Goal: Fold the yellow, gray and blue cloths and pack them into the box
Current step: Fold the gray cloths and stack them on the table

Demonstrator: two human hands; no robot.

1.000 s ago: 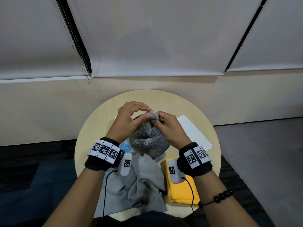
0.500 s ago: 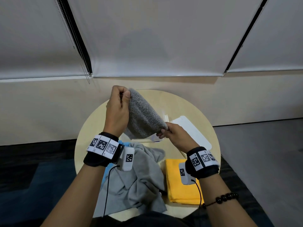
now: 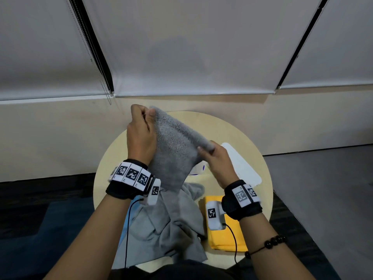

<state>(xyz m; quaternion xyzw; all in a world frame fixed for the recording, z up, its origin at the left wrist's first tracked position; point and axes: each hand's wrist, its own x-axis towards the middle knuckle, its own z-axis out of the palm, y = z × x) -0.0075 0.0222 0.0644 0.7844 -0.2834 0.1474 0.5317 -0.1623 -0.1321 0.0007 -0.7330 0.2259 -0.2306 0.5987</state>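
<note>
Left hand (image 3: 141,136) and right hand (image 3: 217,158) pinch opposite corners of a fuzzy gray terry cloth (image 3: 173,150) above a round beige table (image 3: 232,130) bearing a folded yellow cloth (image 3: 235,237).

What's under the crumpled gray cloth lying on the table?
Only a strip of blue cloth peeks out at the left edge of the crumpled gray cloth. The rest is covered, so its extent and anything else beneath cannot be seen.

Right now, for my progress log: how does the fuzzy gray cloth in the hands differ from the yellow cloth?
The fuzzy gray cloth is held up, pinched by the left hand and right hand; the yellow cloth lies on the table. The gray one hangs stretched between the hands; the yellow one is folded into a flat rectangle. Both are plain, single-coloured.
</note>
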